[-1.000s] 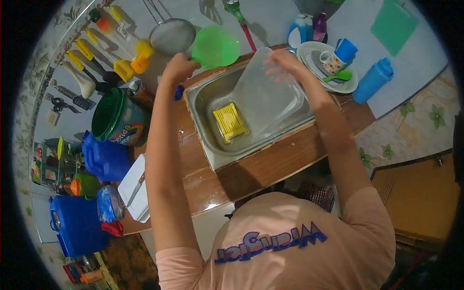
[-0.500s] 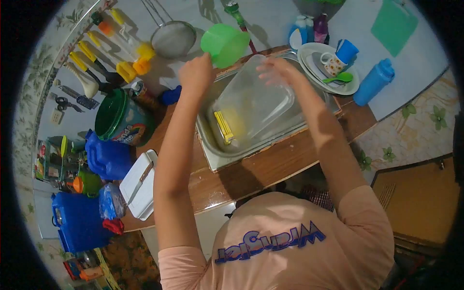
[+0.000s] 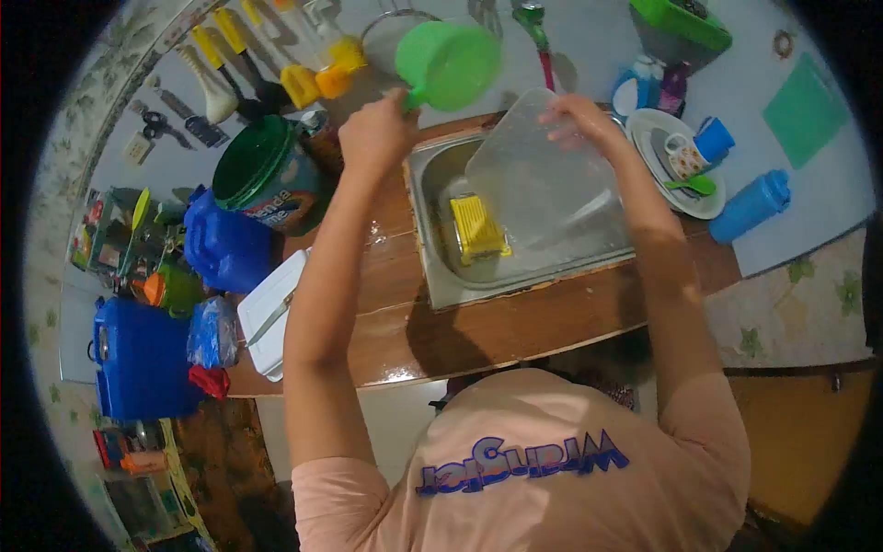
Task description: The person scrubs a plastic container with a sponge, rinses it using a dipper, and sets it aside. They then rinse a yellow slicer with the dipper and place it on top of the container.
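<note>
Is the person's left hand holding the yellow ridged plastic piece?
No, the left hand grips a light-green plastic dipper, while the yellow piece lies in the grey metal sink.

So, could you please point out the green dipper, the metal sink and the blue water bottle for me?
Green dipper [image 3: 449, 64]: head view, on the middle of its cup.
Metal sink [image 3: 447, 293]: head view, on the near rim, toward the left corner.
Blue water bottle [image 3: 749, 208]: head view, on its body.

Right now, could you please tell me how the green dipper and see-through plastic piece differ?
The green dipper is smaller and rounded; the see-through plastic piece is broader and colourless. The left hand holds the dipper, the right hand the plastic piece. Both are hand-held.
</note>
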`<move>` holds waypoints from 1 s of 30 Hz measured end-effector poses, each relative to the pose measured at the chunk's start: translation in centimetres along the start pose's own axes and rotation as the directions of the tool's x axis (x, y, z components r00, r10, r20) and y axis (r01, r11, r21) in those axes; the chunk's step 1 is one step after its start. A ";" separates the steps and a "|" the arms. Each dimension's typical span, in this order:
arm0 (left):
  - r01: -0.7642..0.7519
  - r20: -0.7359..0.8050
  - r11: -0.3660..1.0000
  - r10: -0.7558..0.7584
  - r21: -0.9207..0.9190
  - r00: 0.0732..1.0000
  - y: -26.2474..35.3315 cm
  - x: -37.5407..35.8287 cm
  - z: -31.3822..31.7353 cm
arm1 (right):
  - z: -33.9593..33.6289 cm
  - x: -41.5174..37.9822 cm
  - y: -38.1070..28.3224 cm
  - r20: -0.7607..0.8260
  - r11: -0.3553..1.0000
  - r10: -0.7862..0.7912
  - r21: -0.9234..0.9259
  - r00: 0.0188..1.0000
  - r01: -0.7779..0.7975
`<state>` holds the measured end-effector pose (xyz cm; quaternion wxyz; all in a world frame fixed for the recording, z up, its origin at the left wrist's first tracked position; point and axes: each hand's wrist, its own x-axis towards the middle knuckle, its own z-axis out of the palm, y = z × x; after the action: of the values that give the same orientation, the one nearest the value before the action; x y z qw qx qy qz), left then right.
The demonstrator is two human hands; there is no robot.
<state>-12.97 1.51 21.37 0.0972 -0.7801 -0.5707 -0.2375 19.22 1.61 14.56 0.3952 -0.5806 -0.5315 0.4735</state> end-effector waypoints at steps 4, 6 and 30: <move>0.192 0.061 0.975 -0.200 0.107 0.978 -5.9 0.5 -4.9 | 1.4 -0.9 -2.5 -0.011 0.990 -0.104 -0.099 0.995 0.103; 0.239 0.100 0.957 -0.257 0.167 0.961 -8.8 0.8 -7.6 | 2.3 -1.7 -3.7 -0.047 0.962 -0.161 -0.230 0.986 0.146; 0.420 0.161 0.844 -0.491 0.334 0.856 -32.8 7.0 -6.9 | 5.6 0.0 -0.6 -0.133 0.954 -0.289 -0.125 0.948 0.273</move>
<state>-43.82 15.35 26.78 0.0800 -0.6211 -0.7763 -0.0722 13.66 1.41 13.76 0.4665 -0.5528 -0.6018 0.3386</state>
